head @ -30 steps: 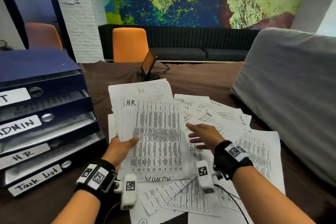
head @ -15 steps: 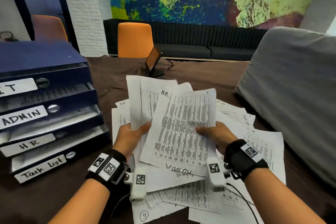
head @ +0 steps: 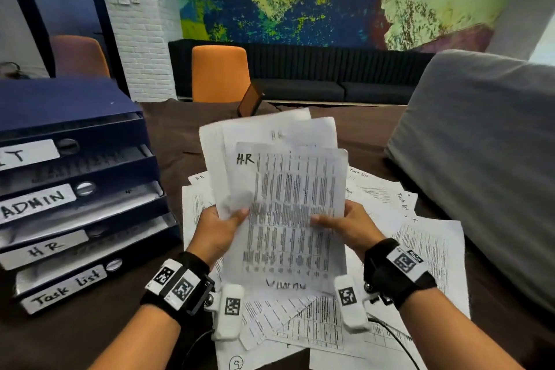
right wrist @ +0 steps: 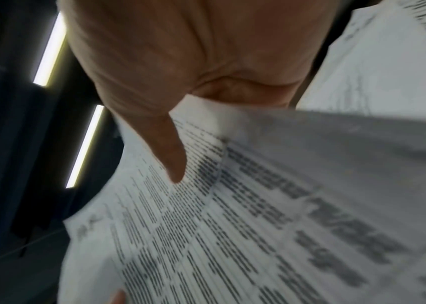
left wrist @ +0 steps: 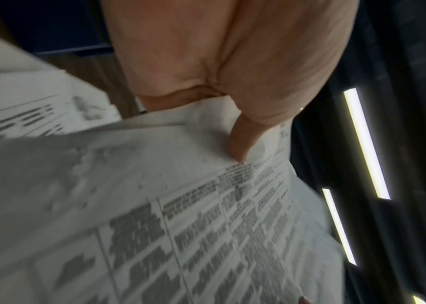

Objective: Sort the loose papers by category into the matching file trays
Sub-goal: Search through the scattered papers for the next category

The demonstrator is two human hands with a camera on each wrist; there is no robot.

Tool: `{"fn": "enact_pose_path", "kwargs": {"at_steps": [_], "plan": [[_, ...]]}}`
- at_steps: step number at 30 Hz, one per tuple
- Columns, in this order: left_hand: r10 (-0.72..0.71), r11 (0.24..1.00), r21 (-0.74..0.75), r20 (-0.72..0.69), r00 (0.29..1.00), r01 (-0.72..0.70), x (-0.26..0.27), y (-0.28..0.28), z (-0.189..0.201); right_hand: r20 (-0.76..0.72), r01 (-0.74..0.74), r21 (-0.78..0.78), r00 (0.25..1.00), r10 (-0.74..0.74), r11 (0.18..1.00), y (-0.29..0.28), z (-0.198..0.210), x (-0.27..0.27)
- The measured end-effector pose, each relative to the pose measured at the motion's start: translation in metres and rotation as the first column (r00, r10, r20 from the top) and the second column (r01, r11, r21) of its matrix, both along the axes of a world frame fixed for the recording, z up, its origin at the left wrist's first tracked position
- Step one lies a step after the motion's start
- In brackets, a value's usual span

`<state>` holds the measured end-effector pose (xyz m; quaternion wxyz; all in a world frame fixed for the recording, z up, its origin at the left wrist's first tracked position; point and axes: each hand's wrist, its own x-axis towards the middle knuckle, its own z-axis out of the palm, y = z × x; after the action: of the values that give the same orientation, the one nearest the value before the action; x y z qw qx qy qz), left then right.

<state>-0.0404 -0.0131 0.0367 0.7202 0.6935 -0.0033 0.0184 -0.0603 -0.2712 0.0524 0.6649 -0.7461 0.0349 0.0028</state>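
Both hands hold up a small stack of printed sheets marked HR point(head: 288, 189) above the paper pile. My left hand point(head: 222, 227) pinches the stack's left edge, thumb on top; in the left wrist view that thumb point(left wrist: 243, 142) presses on the HR sheets point(left wrist: 180, 205). My right hand point(head: 345, 224) pinches the right edge, and the right wrist view shows its thumb point(right wrist: 173, 156) lying on the HR sheets point(right wrist: 258, 205). Loose papers point(head: 420, 246) lie spread on the brown table below. The blue file trays point(head: 90, 189) stand at the left, labelled IT, ADMIN, HR and Task list.
A grey cushion point(head: 480, 159) fills the right side of the table. A small tilted dark device point(head: 249, 102) stands behind the papers, with an orange chair point(head: 220, 72) beyond. A black cable point(head: 396, 339) runs from my right wrist.
My right hand left the pile, took a sheet and joined it to the HR sheets in my left hand. Both hands lifted the stack upright off the table.
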Motion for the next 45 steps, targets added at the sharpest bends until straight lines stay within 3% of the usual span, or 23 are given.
{"fn": "enact_pose_path", "kwargs": {"at_steps": [3, 7, 11, 15, 20, 24, 27, 32, 40, 45], "plan": [[0.072, 0.997, -0.033, 0.119, 0.99, -0.069, -0.001, 0.01, 0.026, 0.088, -0.01, 0.014, 0.996, 0.009, 1.0, 0.004, 0.014, -0.002], [0.02, 1.0, -0.007, 0.215, 0.976, -0.019, -0.006, 0.024, 0.04, 0.145, -0.024, -0.011, 0.989, 0.026, 1.0, 0.007, 0.026, 0.0], [-0.026, 0.996, 0.091, 0.157, 0.987, 0.012, -0.007, 0.019, 0.028, 0.139, -0.001, -0.185, 0.99, 0.027, 0.983, 0.014, 0.02, 0.006], [-0.081, 0.982, 0.181, 0.124, 0.989, 0.058, -0.005, 0.011, 0.013, 0.062, -0.042, -0.258, 0.996, 0.06, 0.965, 0.013, 0.01, 0.006], [0.075, 0.985, 0.142, 0.173, 0.982, -0.101, 0.001, 0.01, 0.009, 0.075, 0.001, -0.19, 0.997, 0.013, 0.982, 0.006, 0.007, 0.004], [0.251, 0.961, 0.096, 0.098, 0.963, -0.26, 0.008, 0.032, 0.013, 0.045, 0.148, -0.1, 0.989, -0.144, 0.984, -0.01, 0.006, 0.01], [0.306, 0.942, 0.135, 0.022, 0.952, -0.306, 0.014, 0.052, 0.013, -0.073, 0.184, -0.185, 0.977, -0.2, 0.965, -0.027, -0.004, 0.017], [0.349, 0.925, 0.189, -0.081, 0.933, -0.33, 0.018, 0.07, 0.007, -0.248, 0.071, -0.392, 0.952, -0.18, 0.917, -0.042, -0.022, 0.015], [0.376, 0.914, -0.077, -0.206, 0.903, -0.398, 0.032, 0.08, -0.002, -0.26, -0.012, -0.5, 0.956, -0.137, 0.866, -0.017, -0.025, 0.022], [0.347, 0.912, -0.131, -0.263, 0.9, -0.389, 0.034, 0.08, -0.013, -0.265, -0.105, -0.643, 0.96, -0.092, 0.759, 0.017, -0.022, 0.031]]}}
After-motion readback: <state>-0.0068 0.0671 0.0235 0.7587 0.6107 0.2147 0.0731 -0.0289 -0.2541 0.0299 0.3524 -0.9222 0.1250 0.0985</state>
